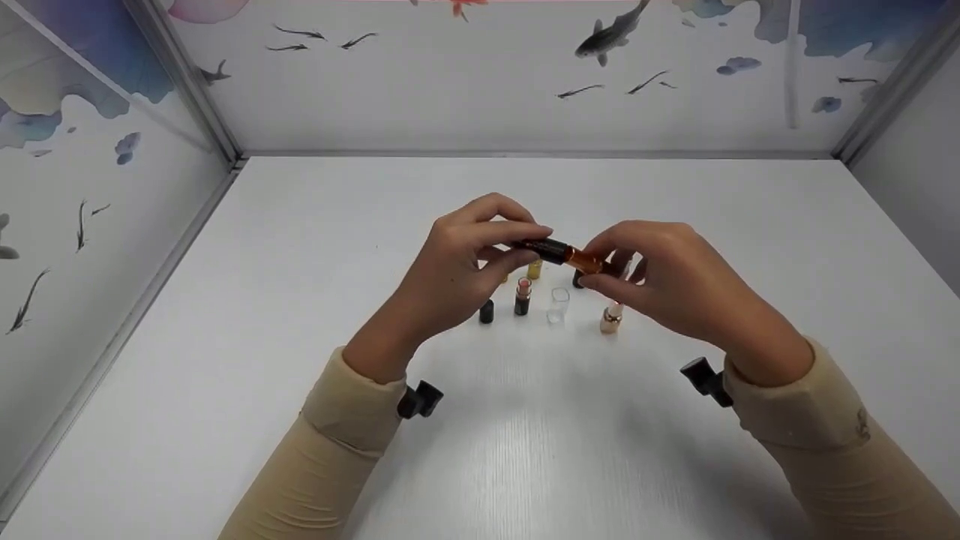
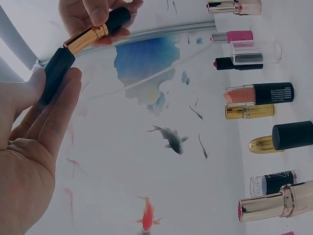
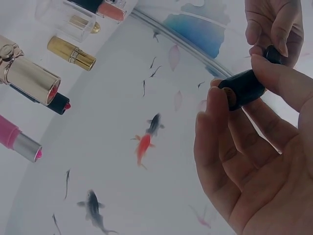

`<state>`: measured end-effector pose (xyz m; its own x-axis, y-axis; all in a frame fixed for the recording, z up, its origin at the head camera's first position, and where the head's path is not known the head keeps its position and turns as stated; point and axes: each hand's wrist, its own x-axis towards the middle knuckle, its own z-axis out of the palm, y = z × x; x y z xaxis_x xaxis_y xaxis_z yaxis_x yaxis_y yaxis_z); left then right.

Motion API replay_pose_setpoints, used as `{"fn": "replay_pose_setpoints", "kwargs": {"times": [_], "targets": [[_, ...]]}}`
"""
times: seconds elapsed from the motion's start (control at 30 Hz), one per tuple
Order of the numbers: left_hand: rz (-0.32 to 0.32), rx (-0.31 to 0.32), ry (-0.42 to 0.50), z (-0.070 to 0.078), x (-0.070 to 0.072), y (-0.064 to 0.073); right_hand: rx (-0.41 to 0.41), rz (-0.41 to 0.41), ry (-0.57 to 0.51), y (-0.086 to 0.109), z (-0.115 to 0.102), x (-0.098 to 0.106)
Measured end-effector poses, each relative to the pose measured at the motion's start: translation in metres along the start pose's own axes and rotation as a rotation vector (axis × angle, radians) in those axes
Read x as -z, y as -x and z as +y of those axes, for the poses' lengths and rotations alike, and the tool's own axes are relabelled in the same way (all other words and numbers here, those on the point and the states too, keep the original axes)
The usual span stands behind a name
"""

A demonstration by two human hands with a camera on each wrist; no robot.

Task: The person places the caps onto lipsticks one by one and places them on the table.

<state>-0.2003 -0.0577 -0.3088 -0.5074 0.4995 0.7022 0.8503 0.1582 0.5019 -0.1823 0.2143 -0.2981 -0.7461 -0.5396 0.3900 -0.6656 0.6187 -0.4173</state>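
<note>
In the head view, the left hand (image 1: pixel 465 262) and the right hand (image 1: pixel 660 277) are meeting above the white table (image 1: pixel 300 300), each pinching one end of a black and gold lipstick (image 1: pixel 559 253) that is lying level between the fingertips. The left fingers are grasping the black end, the right fingers the gold end. Just below and beyond the fingers, a small cluster of lipsticks is standing on the table: an open peach lipstick (image 1: pixel 523 295), a small black cap (image 1: pixel 487 311), a clear cap (image 1: pixel 556 306) and a pale gold tube (image 1: pixel 611 319).

In the left wrist view, the left hand (image 2: pixel 34 147) is holding the black end of the lipstick (image 2: pixel 73 49) between thumb and curled fingertips, while the right hand's fingers (image 2: pixel 95 12) are gripping the far black end past the gold band. Well away from the fingers, a row of lipsticks, including a pink one (image 2: pixel 232 36), is lining the frame's right edge.

In the right wrist view, the right hand (image 3: pixel 254 147) is pinching the lipstick's dark end (image 3: pixel 242 88) between thumb and fingertips; the left hand's fingers (image 3: pixel 271 24) are closing round the other end just beyond. Well apart from the fingers, a gold tube (image 3: pixel 71 52) is showing among others.
</note>
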Motion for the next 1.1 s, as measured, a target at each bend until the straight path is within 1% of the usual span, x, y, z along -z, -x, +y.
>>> {"fn": "replay_pose_setpoints", "kwargs": {"times": [0.23,0.4,0.6,1.0,1.1], "targets": [[-0.024,-0.012,0.013,-0.0007,-0.0040,0.0006,0.011,-0.013,0.003,-0.0008,-0.0020,-0.0026],[-0.047,-0.014,0.024,-0.0017,-0.0047,0.0008,0.031,-0.002,0.005,-0.0006,-0.0013,-0.0026],[-0.071,-0.033,0.063,-0.0042,-0.0059,0.0018,0.060,0.006,-0.003,-0.0002,-0.0011,-0.0030],[-0.078,-0.064,0.082,-0.0043,-0.0072,0.0016,0.063,-0.006,-0.010,-0.0007,-0.0012,-0.0043],[-0.083,-0.061,0.082,-0.0038,-0.0075,0.0015,0.066,-0.008,-0.017,-0.0002,-0.0015,-0.0046]]}}
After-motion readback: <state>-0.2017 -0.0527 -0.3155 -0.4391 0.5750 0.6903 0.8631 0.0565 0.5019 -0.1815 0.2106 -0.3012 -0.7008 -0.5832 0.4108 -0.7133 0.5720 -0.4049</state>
